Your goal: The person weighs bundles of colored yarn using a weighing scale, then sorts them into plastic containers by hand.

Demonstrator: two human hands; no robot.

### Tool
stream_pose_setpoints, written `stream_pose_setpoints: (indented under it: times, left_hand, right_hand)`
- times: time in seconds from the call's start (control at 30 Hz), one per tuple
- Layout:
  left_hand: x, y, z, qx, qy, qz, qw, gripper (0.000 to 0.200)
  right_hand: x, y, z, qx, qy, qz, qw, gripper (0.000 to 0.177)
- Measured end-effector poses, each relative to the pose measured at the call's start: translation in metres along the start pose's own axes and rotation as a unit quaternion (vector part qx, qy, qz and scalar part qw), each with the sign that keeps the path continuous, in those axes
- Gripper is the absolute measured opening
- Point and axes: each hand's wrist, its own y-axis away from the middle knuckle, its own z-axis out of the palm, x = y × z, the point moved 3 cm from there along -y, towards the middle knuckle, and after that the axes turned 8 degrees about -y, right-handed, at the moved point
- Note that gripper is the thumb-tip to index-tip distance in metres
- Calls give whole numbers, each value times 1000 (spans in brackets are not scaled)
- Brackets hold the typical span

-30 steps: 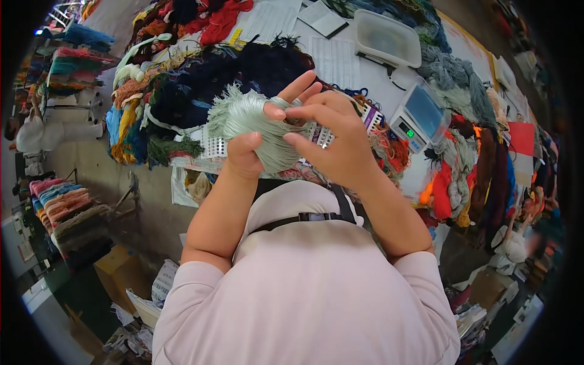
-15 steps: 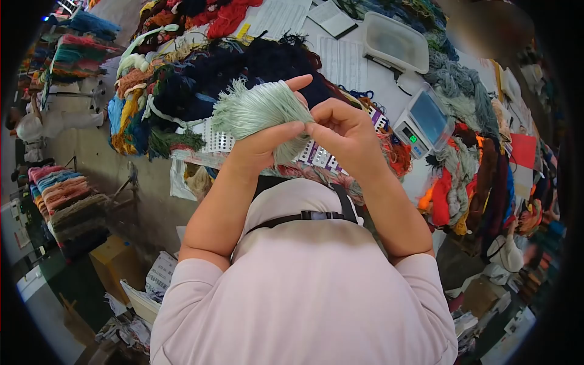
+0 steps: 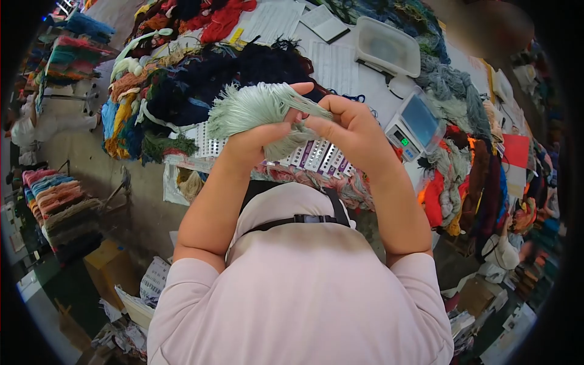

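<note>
A thick bundle of pale green thread (image 3: 243, 115) with a cut, fringed left end lies across my left hand (image 3: 258, 139). That hand is closed around it, with the thumb in front and a fingertip showing above. My right hand (image 3: 350, 125) pinches strands at the bundle's right end and holds them drawn out to the right, a little apart from my left thumb. Just below and behind the hands lie white-and-purple cards with rows of holes (image 3: 319, 157). A heap of dark navy yarn (image 3: 243, 70) is beyond the bundle.
A digital scale (image 3: 413, 128) with a green-lit display stands to the right, near a translucent plastic tub (image 3: 387, 45). Grey-green yarn (image 3: 453, 91) and red yarn (image 3: 433, 198) edge the table's right side. Paper sheets (image 3: 333, 67) lie at the back. Racks of coloured yarn (image 3: 58, 201) stand left.
My right hand has moved apart from my left thumb, and strands now stretch between them. The bundle stays in my left hand. The view has shifted slightly.
</note>
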Motion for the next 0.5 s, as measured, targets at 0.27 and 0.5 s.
stream_pose_setpoints:
  times: [0.27,0.5]
  left_hand:
    - [-17,29,-47,-364,303,-157,867,80]
    - [72,71,-126,-80,301,163,936,20]
  right_hand:
    - [29,13,-109,107,-498,-40,860,16]
    - [123,188,-320,404,-450,22,796,19]
